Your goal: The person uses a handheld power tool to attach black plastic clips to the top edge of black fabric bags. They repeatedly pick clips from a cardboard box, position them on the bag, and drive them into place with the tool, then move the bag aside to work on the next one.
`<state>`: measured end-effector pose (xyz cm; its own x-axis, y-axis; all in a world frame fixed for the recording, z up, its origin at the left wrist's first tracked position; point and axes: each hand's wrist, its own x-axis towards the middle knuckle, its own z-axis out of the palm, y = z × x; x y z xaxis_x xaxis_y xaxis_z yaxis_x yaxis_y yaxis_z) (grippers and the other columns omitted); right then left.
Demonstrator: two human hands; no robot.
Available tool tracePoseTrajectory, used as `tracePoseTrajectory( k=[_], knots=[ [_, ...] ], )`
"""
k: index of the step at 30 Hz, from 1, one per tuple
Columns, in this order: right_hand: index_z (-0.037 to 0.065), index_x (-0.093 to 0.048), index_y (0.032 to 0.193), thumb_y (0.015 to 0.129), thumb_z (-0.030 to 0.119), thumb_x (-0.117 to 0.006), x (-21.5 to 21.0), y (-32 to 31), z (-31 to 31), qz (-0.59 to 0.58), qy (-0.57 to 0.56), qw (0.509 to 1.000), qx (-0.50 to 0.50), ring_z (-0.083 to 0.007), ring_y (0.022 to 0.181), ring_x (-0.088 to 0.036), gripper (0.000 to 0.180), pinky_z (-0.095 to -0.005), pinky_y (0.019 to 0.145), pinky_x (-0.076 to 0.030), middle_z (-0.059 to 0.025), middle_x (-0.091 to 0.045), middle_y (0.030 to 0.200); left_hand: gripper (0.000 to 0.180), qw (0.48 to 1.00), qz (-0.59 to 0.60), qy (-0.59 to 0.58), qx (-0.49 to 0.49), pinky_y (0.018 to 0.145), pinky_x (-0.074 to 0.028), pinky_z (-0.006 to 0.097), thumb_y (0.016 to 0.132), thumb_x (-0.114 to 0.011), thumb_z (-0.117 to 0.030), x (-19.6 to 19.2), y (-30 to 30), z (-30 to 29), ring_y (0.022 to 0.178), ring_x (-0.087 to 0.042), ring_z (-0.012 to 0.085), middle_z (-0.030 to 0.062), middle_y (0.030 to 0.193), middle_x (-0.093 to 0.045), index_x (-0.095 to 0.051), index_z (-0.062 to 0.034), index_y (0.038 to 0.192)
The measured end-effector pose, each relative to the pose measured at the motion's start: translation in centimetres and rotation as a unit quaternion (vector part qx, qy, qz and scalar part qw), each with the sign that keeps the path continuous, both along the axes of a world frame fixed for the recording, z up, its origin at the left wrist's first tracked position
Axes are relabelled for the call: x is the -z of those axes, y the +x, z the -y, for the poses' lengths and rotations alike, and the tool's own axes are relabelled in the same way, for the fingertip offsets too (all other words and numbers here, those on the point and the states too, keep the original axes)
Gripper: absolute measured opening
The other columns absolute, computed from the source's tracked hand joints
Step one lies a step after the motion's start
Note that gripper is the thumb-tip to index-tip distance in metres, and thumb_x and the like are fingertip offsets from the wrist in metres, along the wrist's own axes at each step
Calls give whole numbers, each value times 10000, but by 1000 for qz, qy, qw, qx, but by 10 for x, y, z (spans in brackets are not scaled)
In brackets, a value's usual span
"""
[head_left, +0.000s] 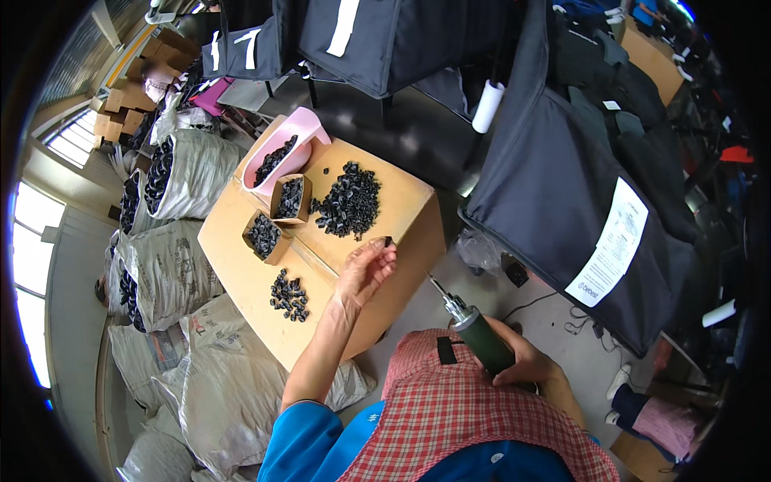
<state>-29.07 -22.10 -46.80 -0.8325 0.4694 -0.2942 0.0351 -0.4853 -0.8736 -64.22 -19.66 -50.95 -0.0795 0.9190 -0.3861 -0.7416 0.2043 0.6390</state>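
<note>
My left hand (366, 273) is over the right edge of a cardboard box top (233, 265), pinching a small black plastic piece (388, 241) between thumb and fingertips. A loose pile of similar black pieces (349, 201) lies just beyond it. In front of my checked apron, my right hand (526, 357) is wrapped round a dark green power screwdriver (484, 341). Its thin bit points up and left, apart from the left hand. Nearer on the box top is a smaller group of black pieces (289, 296).
A pink scoop (309, 124) and two small cardboard trays (280, 251) hold more black pieces. White woven sacks (169, 269) crowd the left side. Black fabric-covered frames (554, 217) stand ahead and right. A cable (530, 304) lies on the floor; another person's legs (642, 410) show at lower right.
</note>
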Motion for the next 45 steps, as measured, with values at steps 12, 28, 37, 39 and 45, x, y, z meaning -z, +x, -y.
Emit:
tracePoseTrajectory(
  k=[12, 28, 37, 39, 45],
  knots=[
    [33, -236, 1487, 566, 350, -892, -20, -13, 1, 19, 53, 998, -1, -200, 1259, -440, 1175, -317, 1039, -363, -128, -463, 1366, 206, 993, 0, 45, 108, 670, -503, 268, 868, -676, -107, -56, 44, 22, 750, -621, 154, 91, 871, -644, -613, -15, 1041],
    [73, -136, 1513, 559, 279, -909, -28, 38, 19, -154, 79, 985, 21, -213, 1187, -461, 1245, -350, 994, -387, -131, -420, 1354, 598, 931, -43, 268, 245, 717, -550, 354, 800, -740, -333, -145, 135, 15, 884, -597, 256, 219, 1134, -503, -481, 17, 1209],
    [26, -154, 1447, 467, 60, -939, -39, 137, 72, -441, 50, 850, 285, -216, 681, -583, 1256, -333, 571, -497, -178, -544, 944, 644, 732, -395, 415, 369, 758, -489, 294, 790, -753, -257, -265, 217, -48, 899, -617, 187, 152, 1012, -646, -488, 34, 1299],
    [11, -186, 1408, 445, 72, -946, -19, 158, 79, -503, 74, 802, 314, -229, 628, -586, 1228, -332, 516, -482, -191, -537, 896, 489, 693, -442, 421, 384, 754, -487, 275, 818, -718, -149, -284, 251, -64, 887, -622, 166, 117, 983, -660, -550, 28, 1241],
    [20, -157, 1421, 424, 178, -973, 1, 223, 101, -535, 84, 725, 426, -241, 550, -584, 1297, -314, 453, -472, -200, -527, 831, 215, 314, -632, 562, 431, 918, -430, 345, 860, -623, -111, -283, 403, -125, 1073, -569, 238, 80, 1122, -624, -656, -20, 1052]
  ],
)
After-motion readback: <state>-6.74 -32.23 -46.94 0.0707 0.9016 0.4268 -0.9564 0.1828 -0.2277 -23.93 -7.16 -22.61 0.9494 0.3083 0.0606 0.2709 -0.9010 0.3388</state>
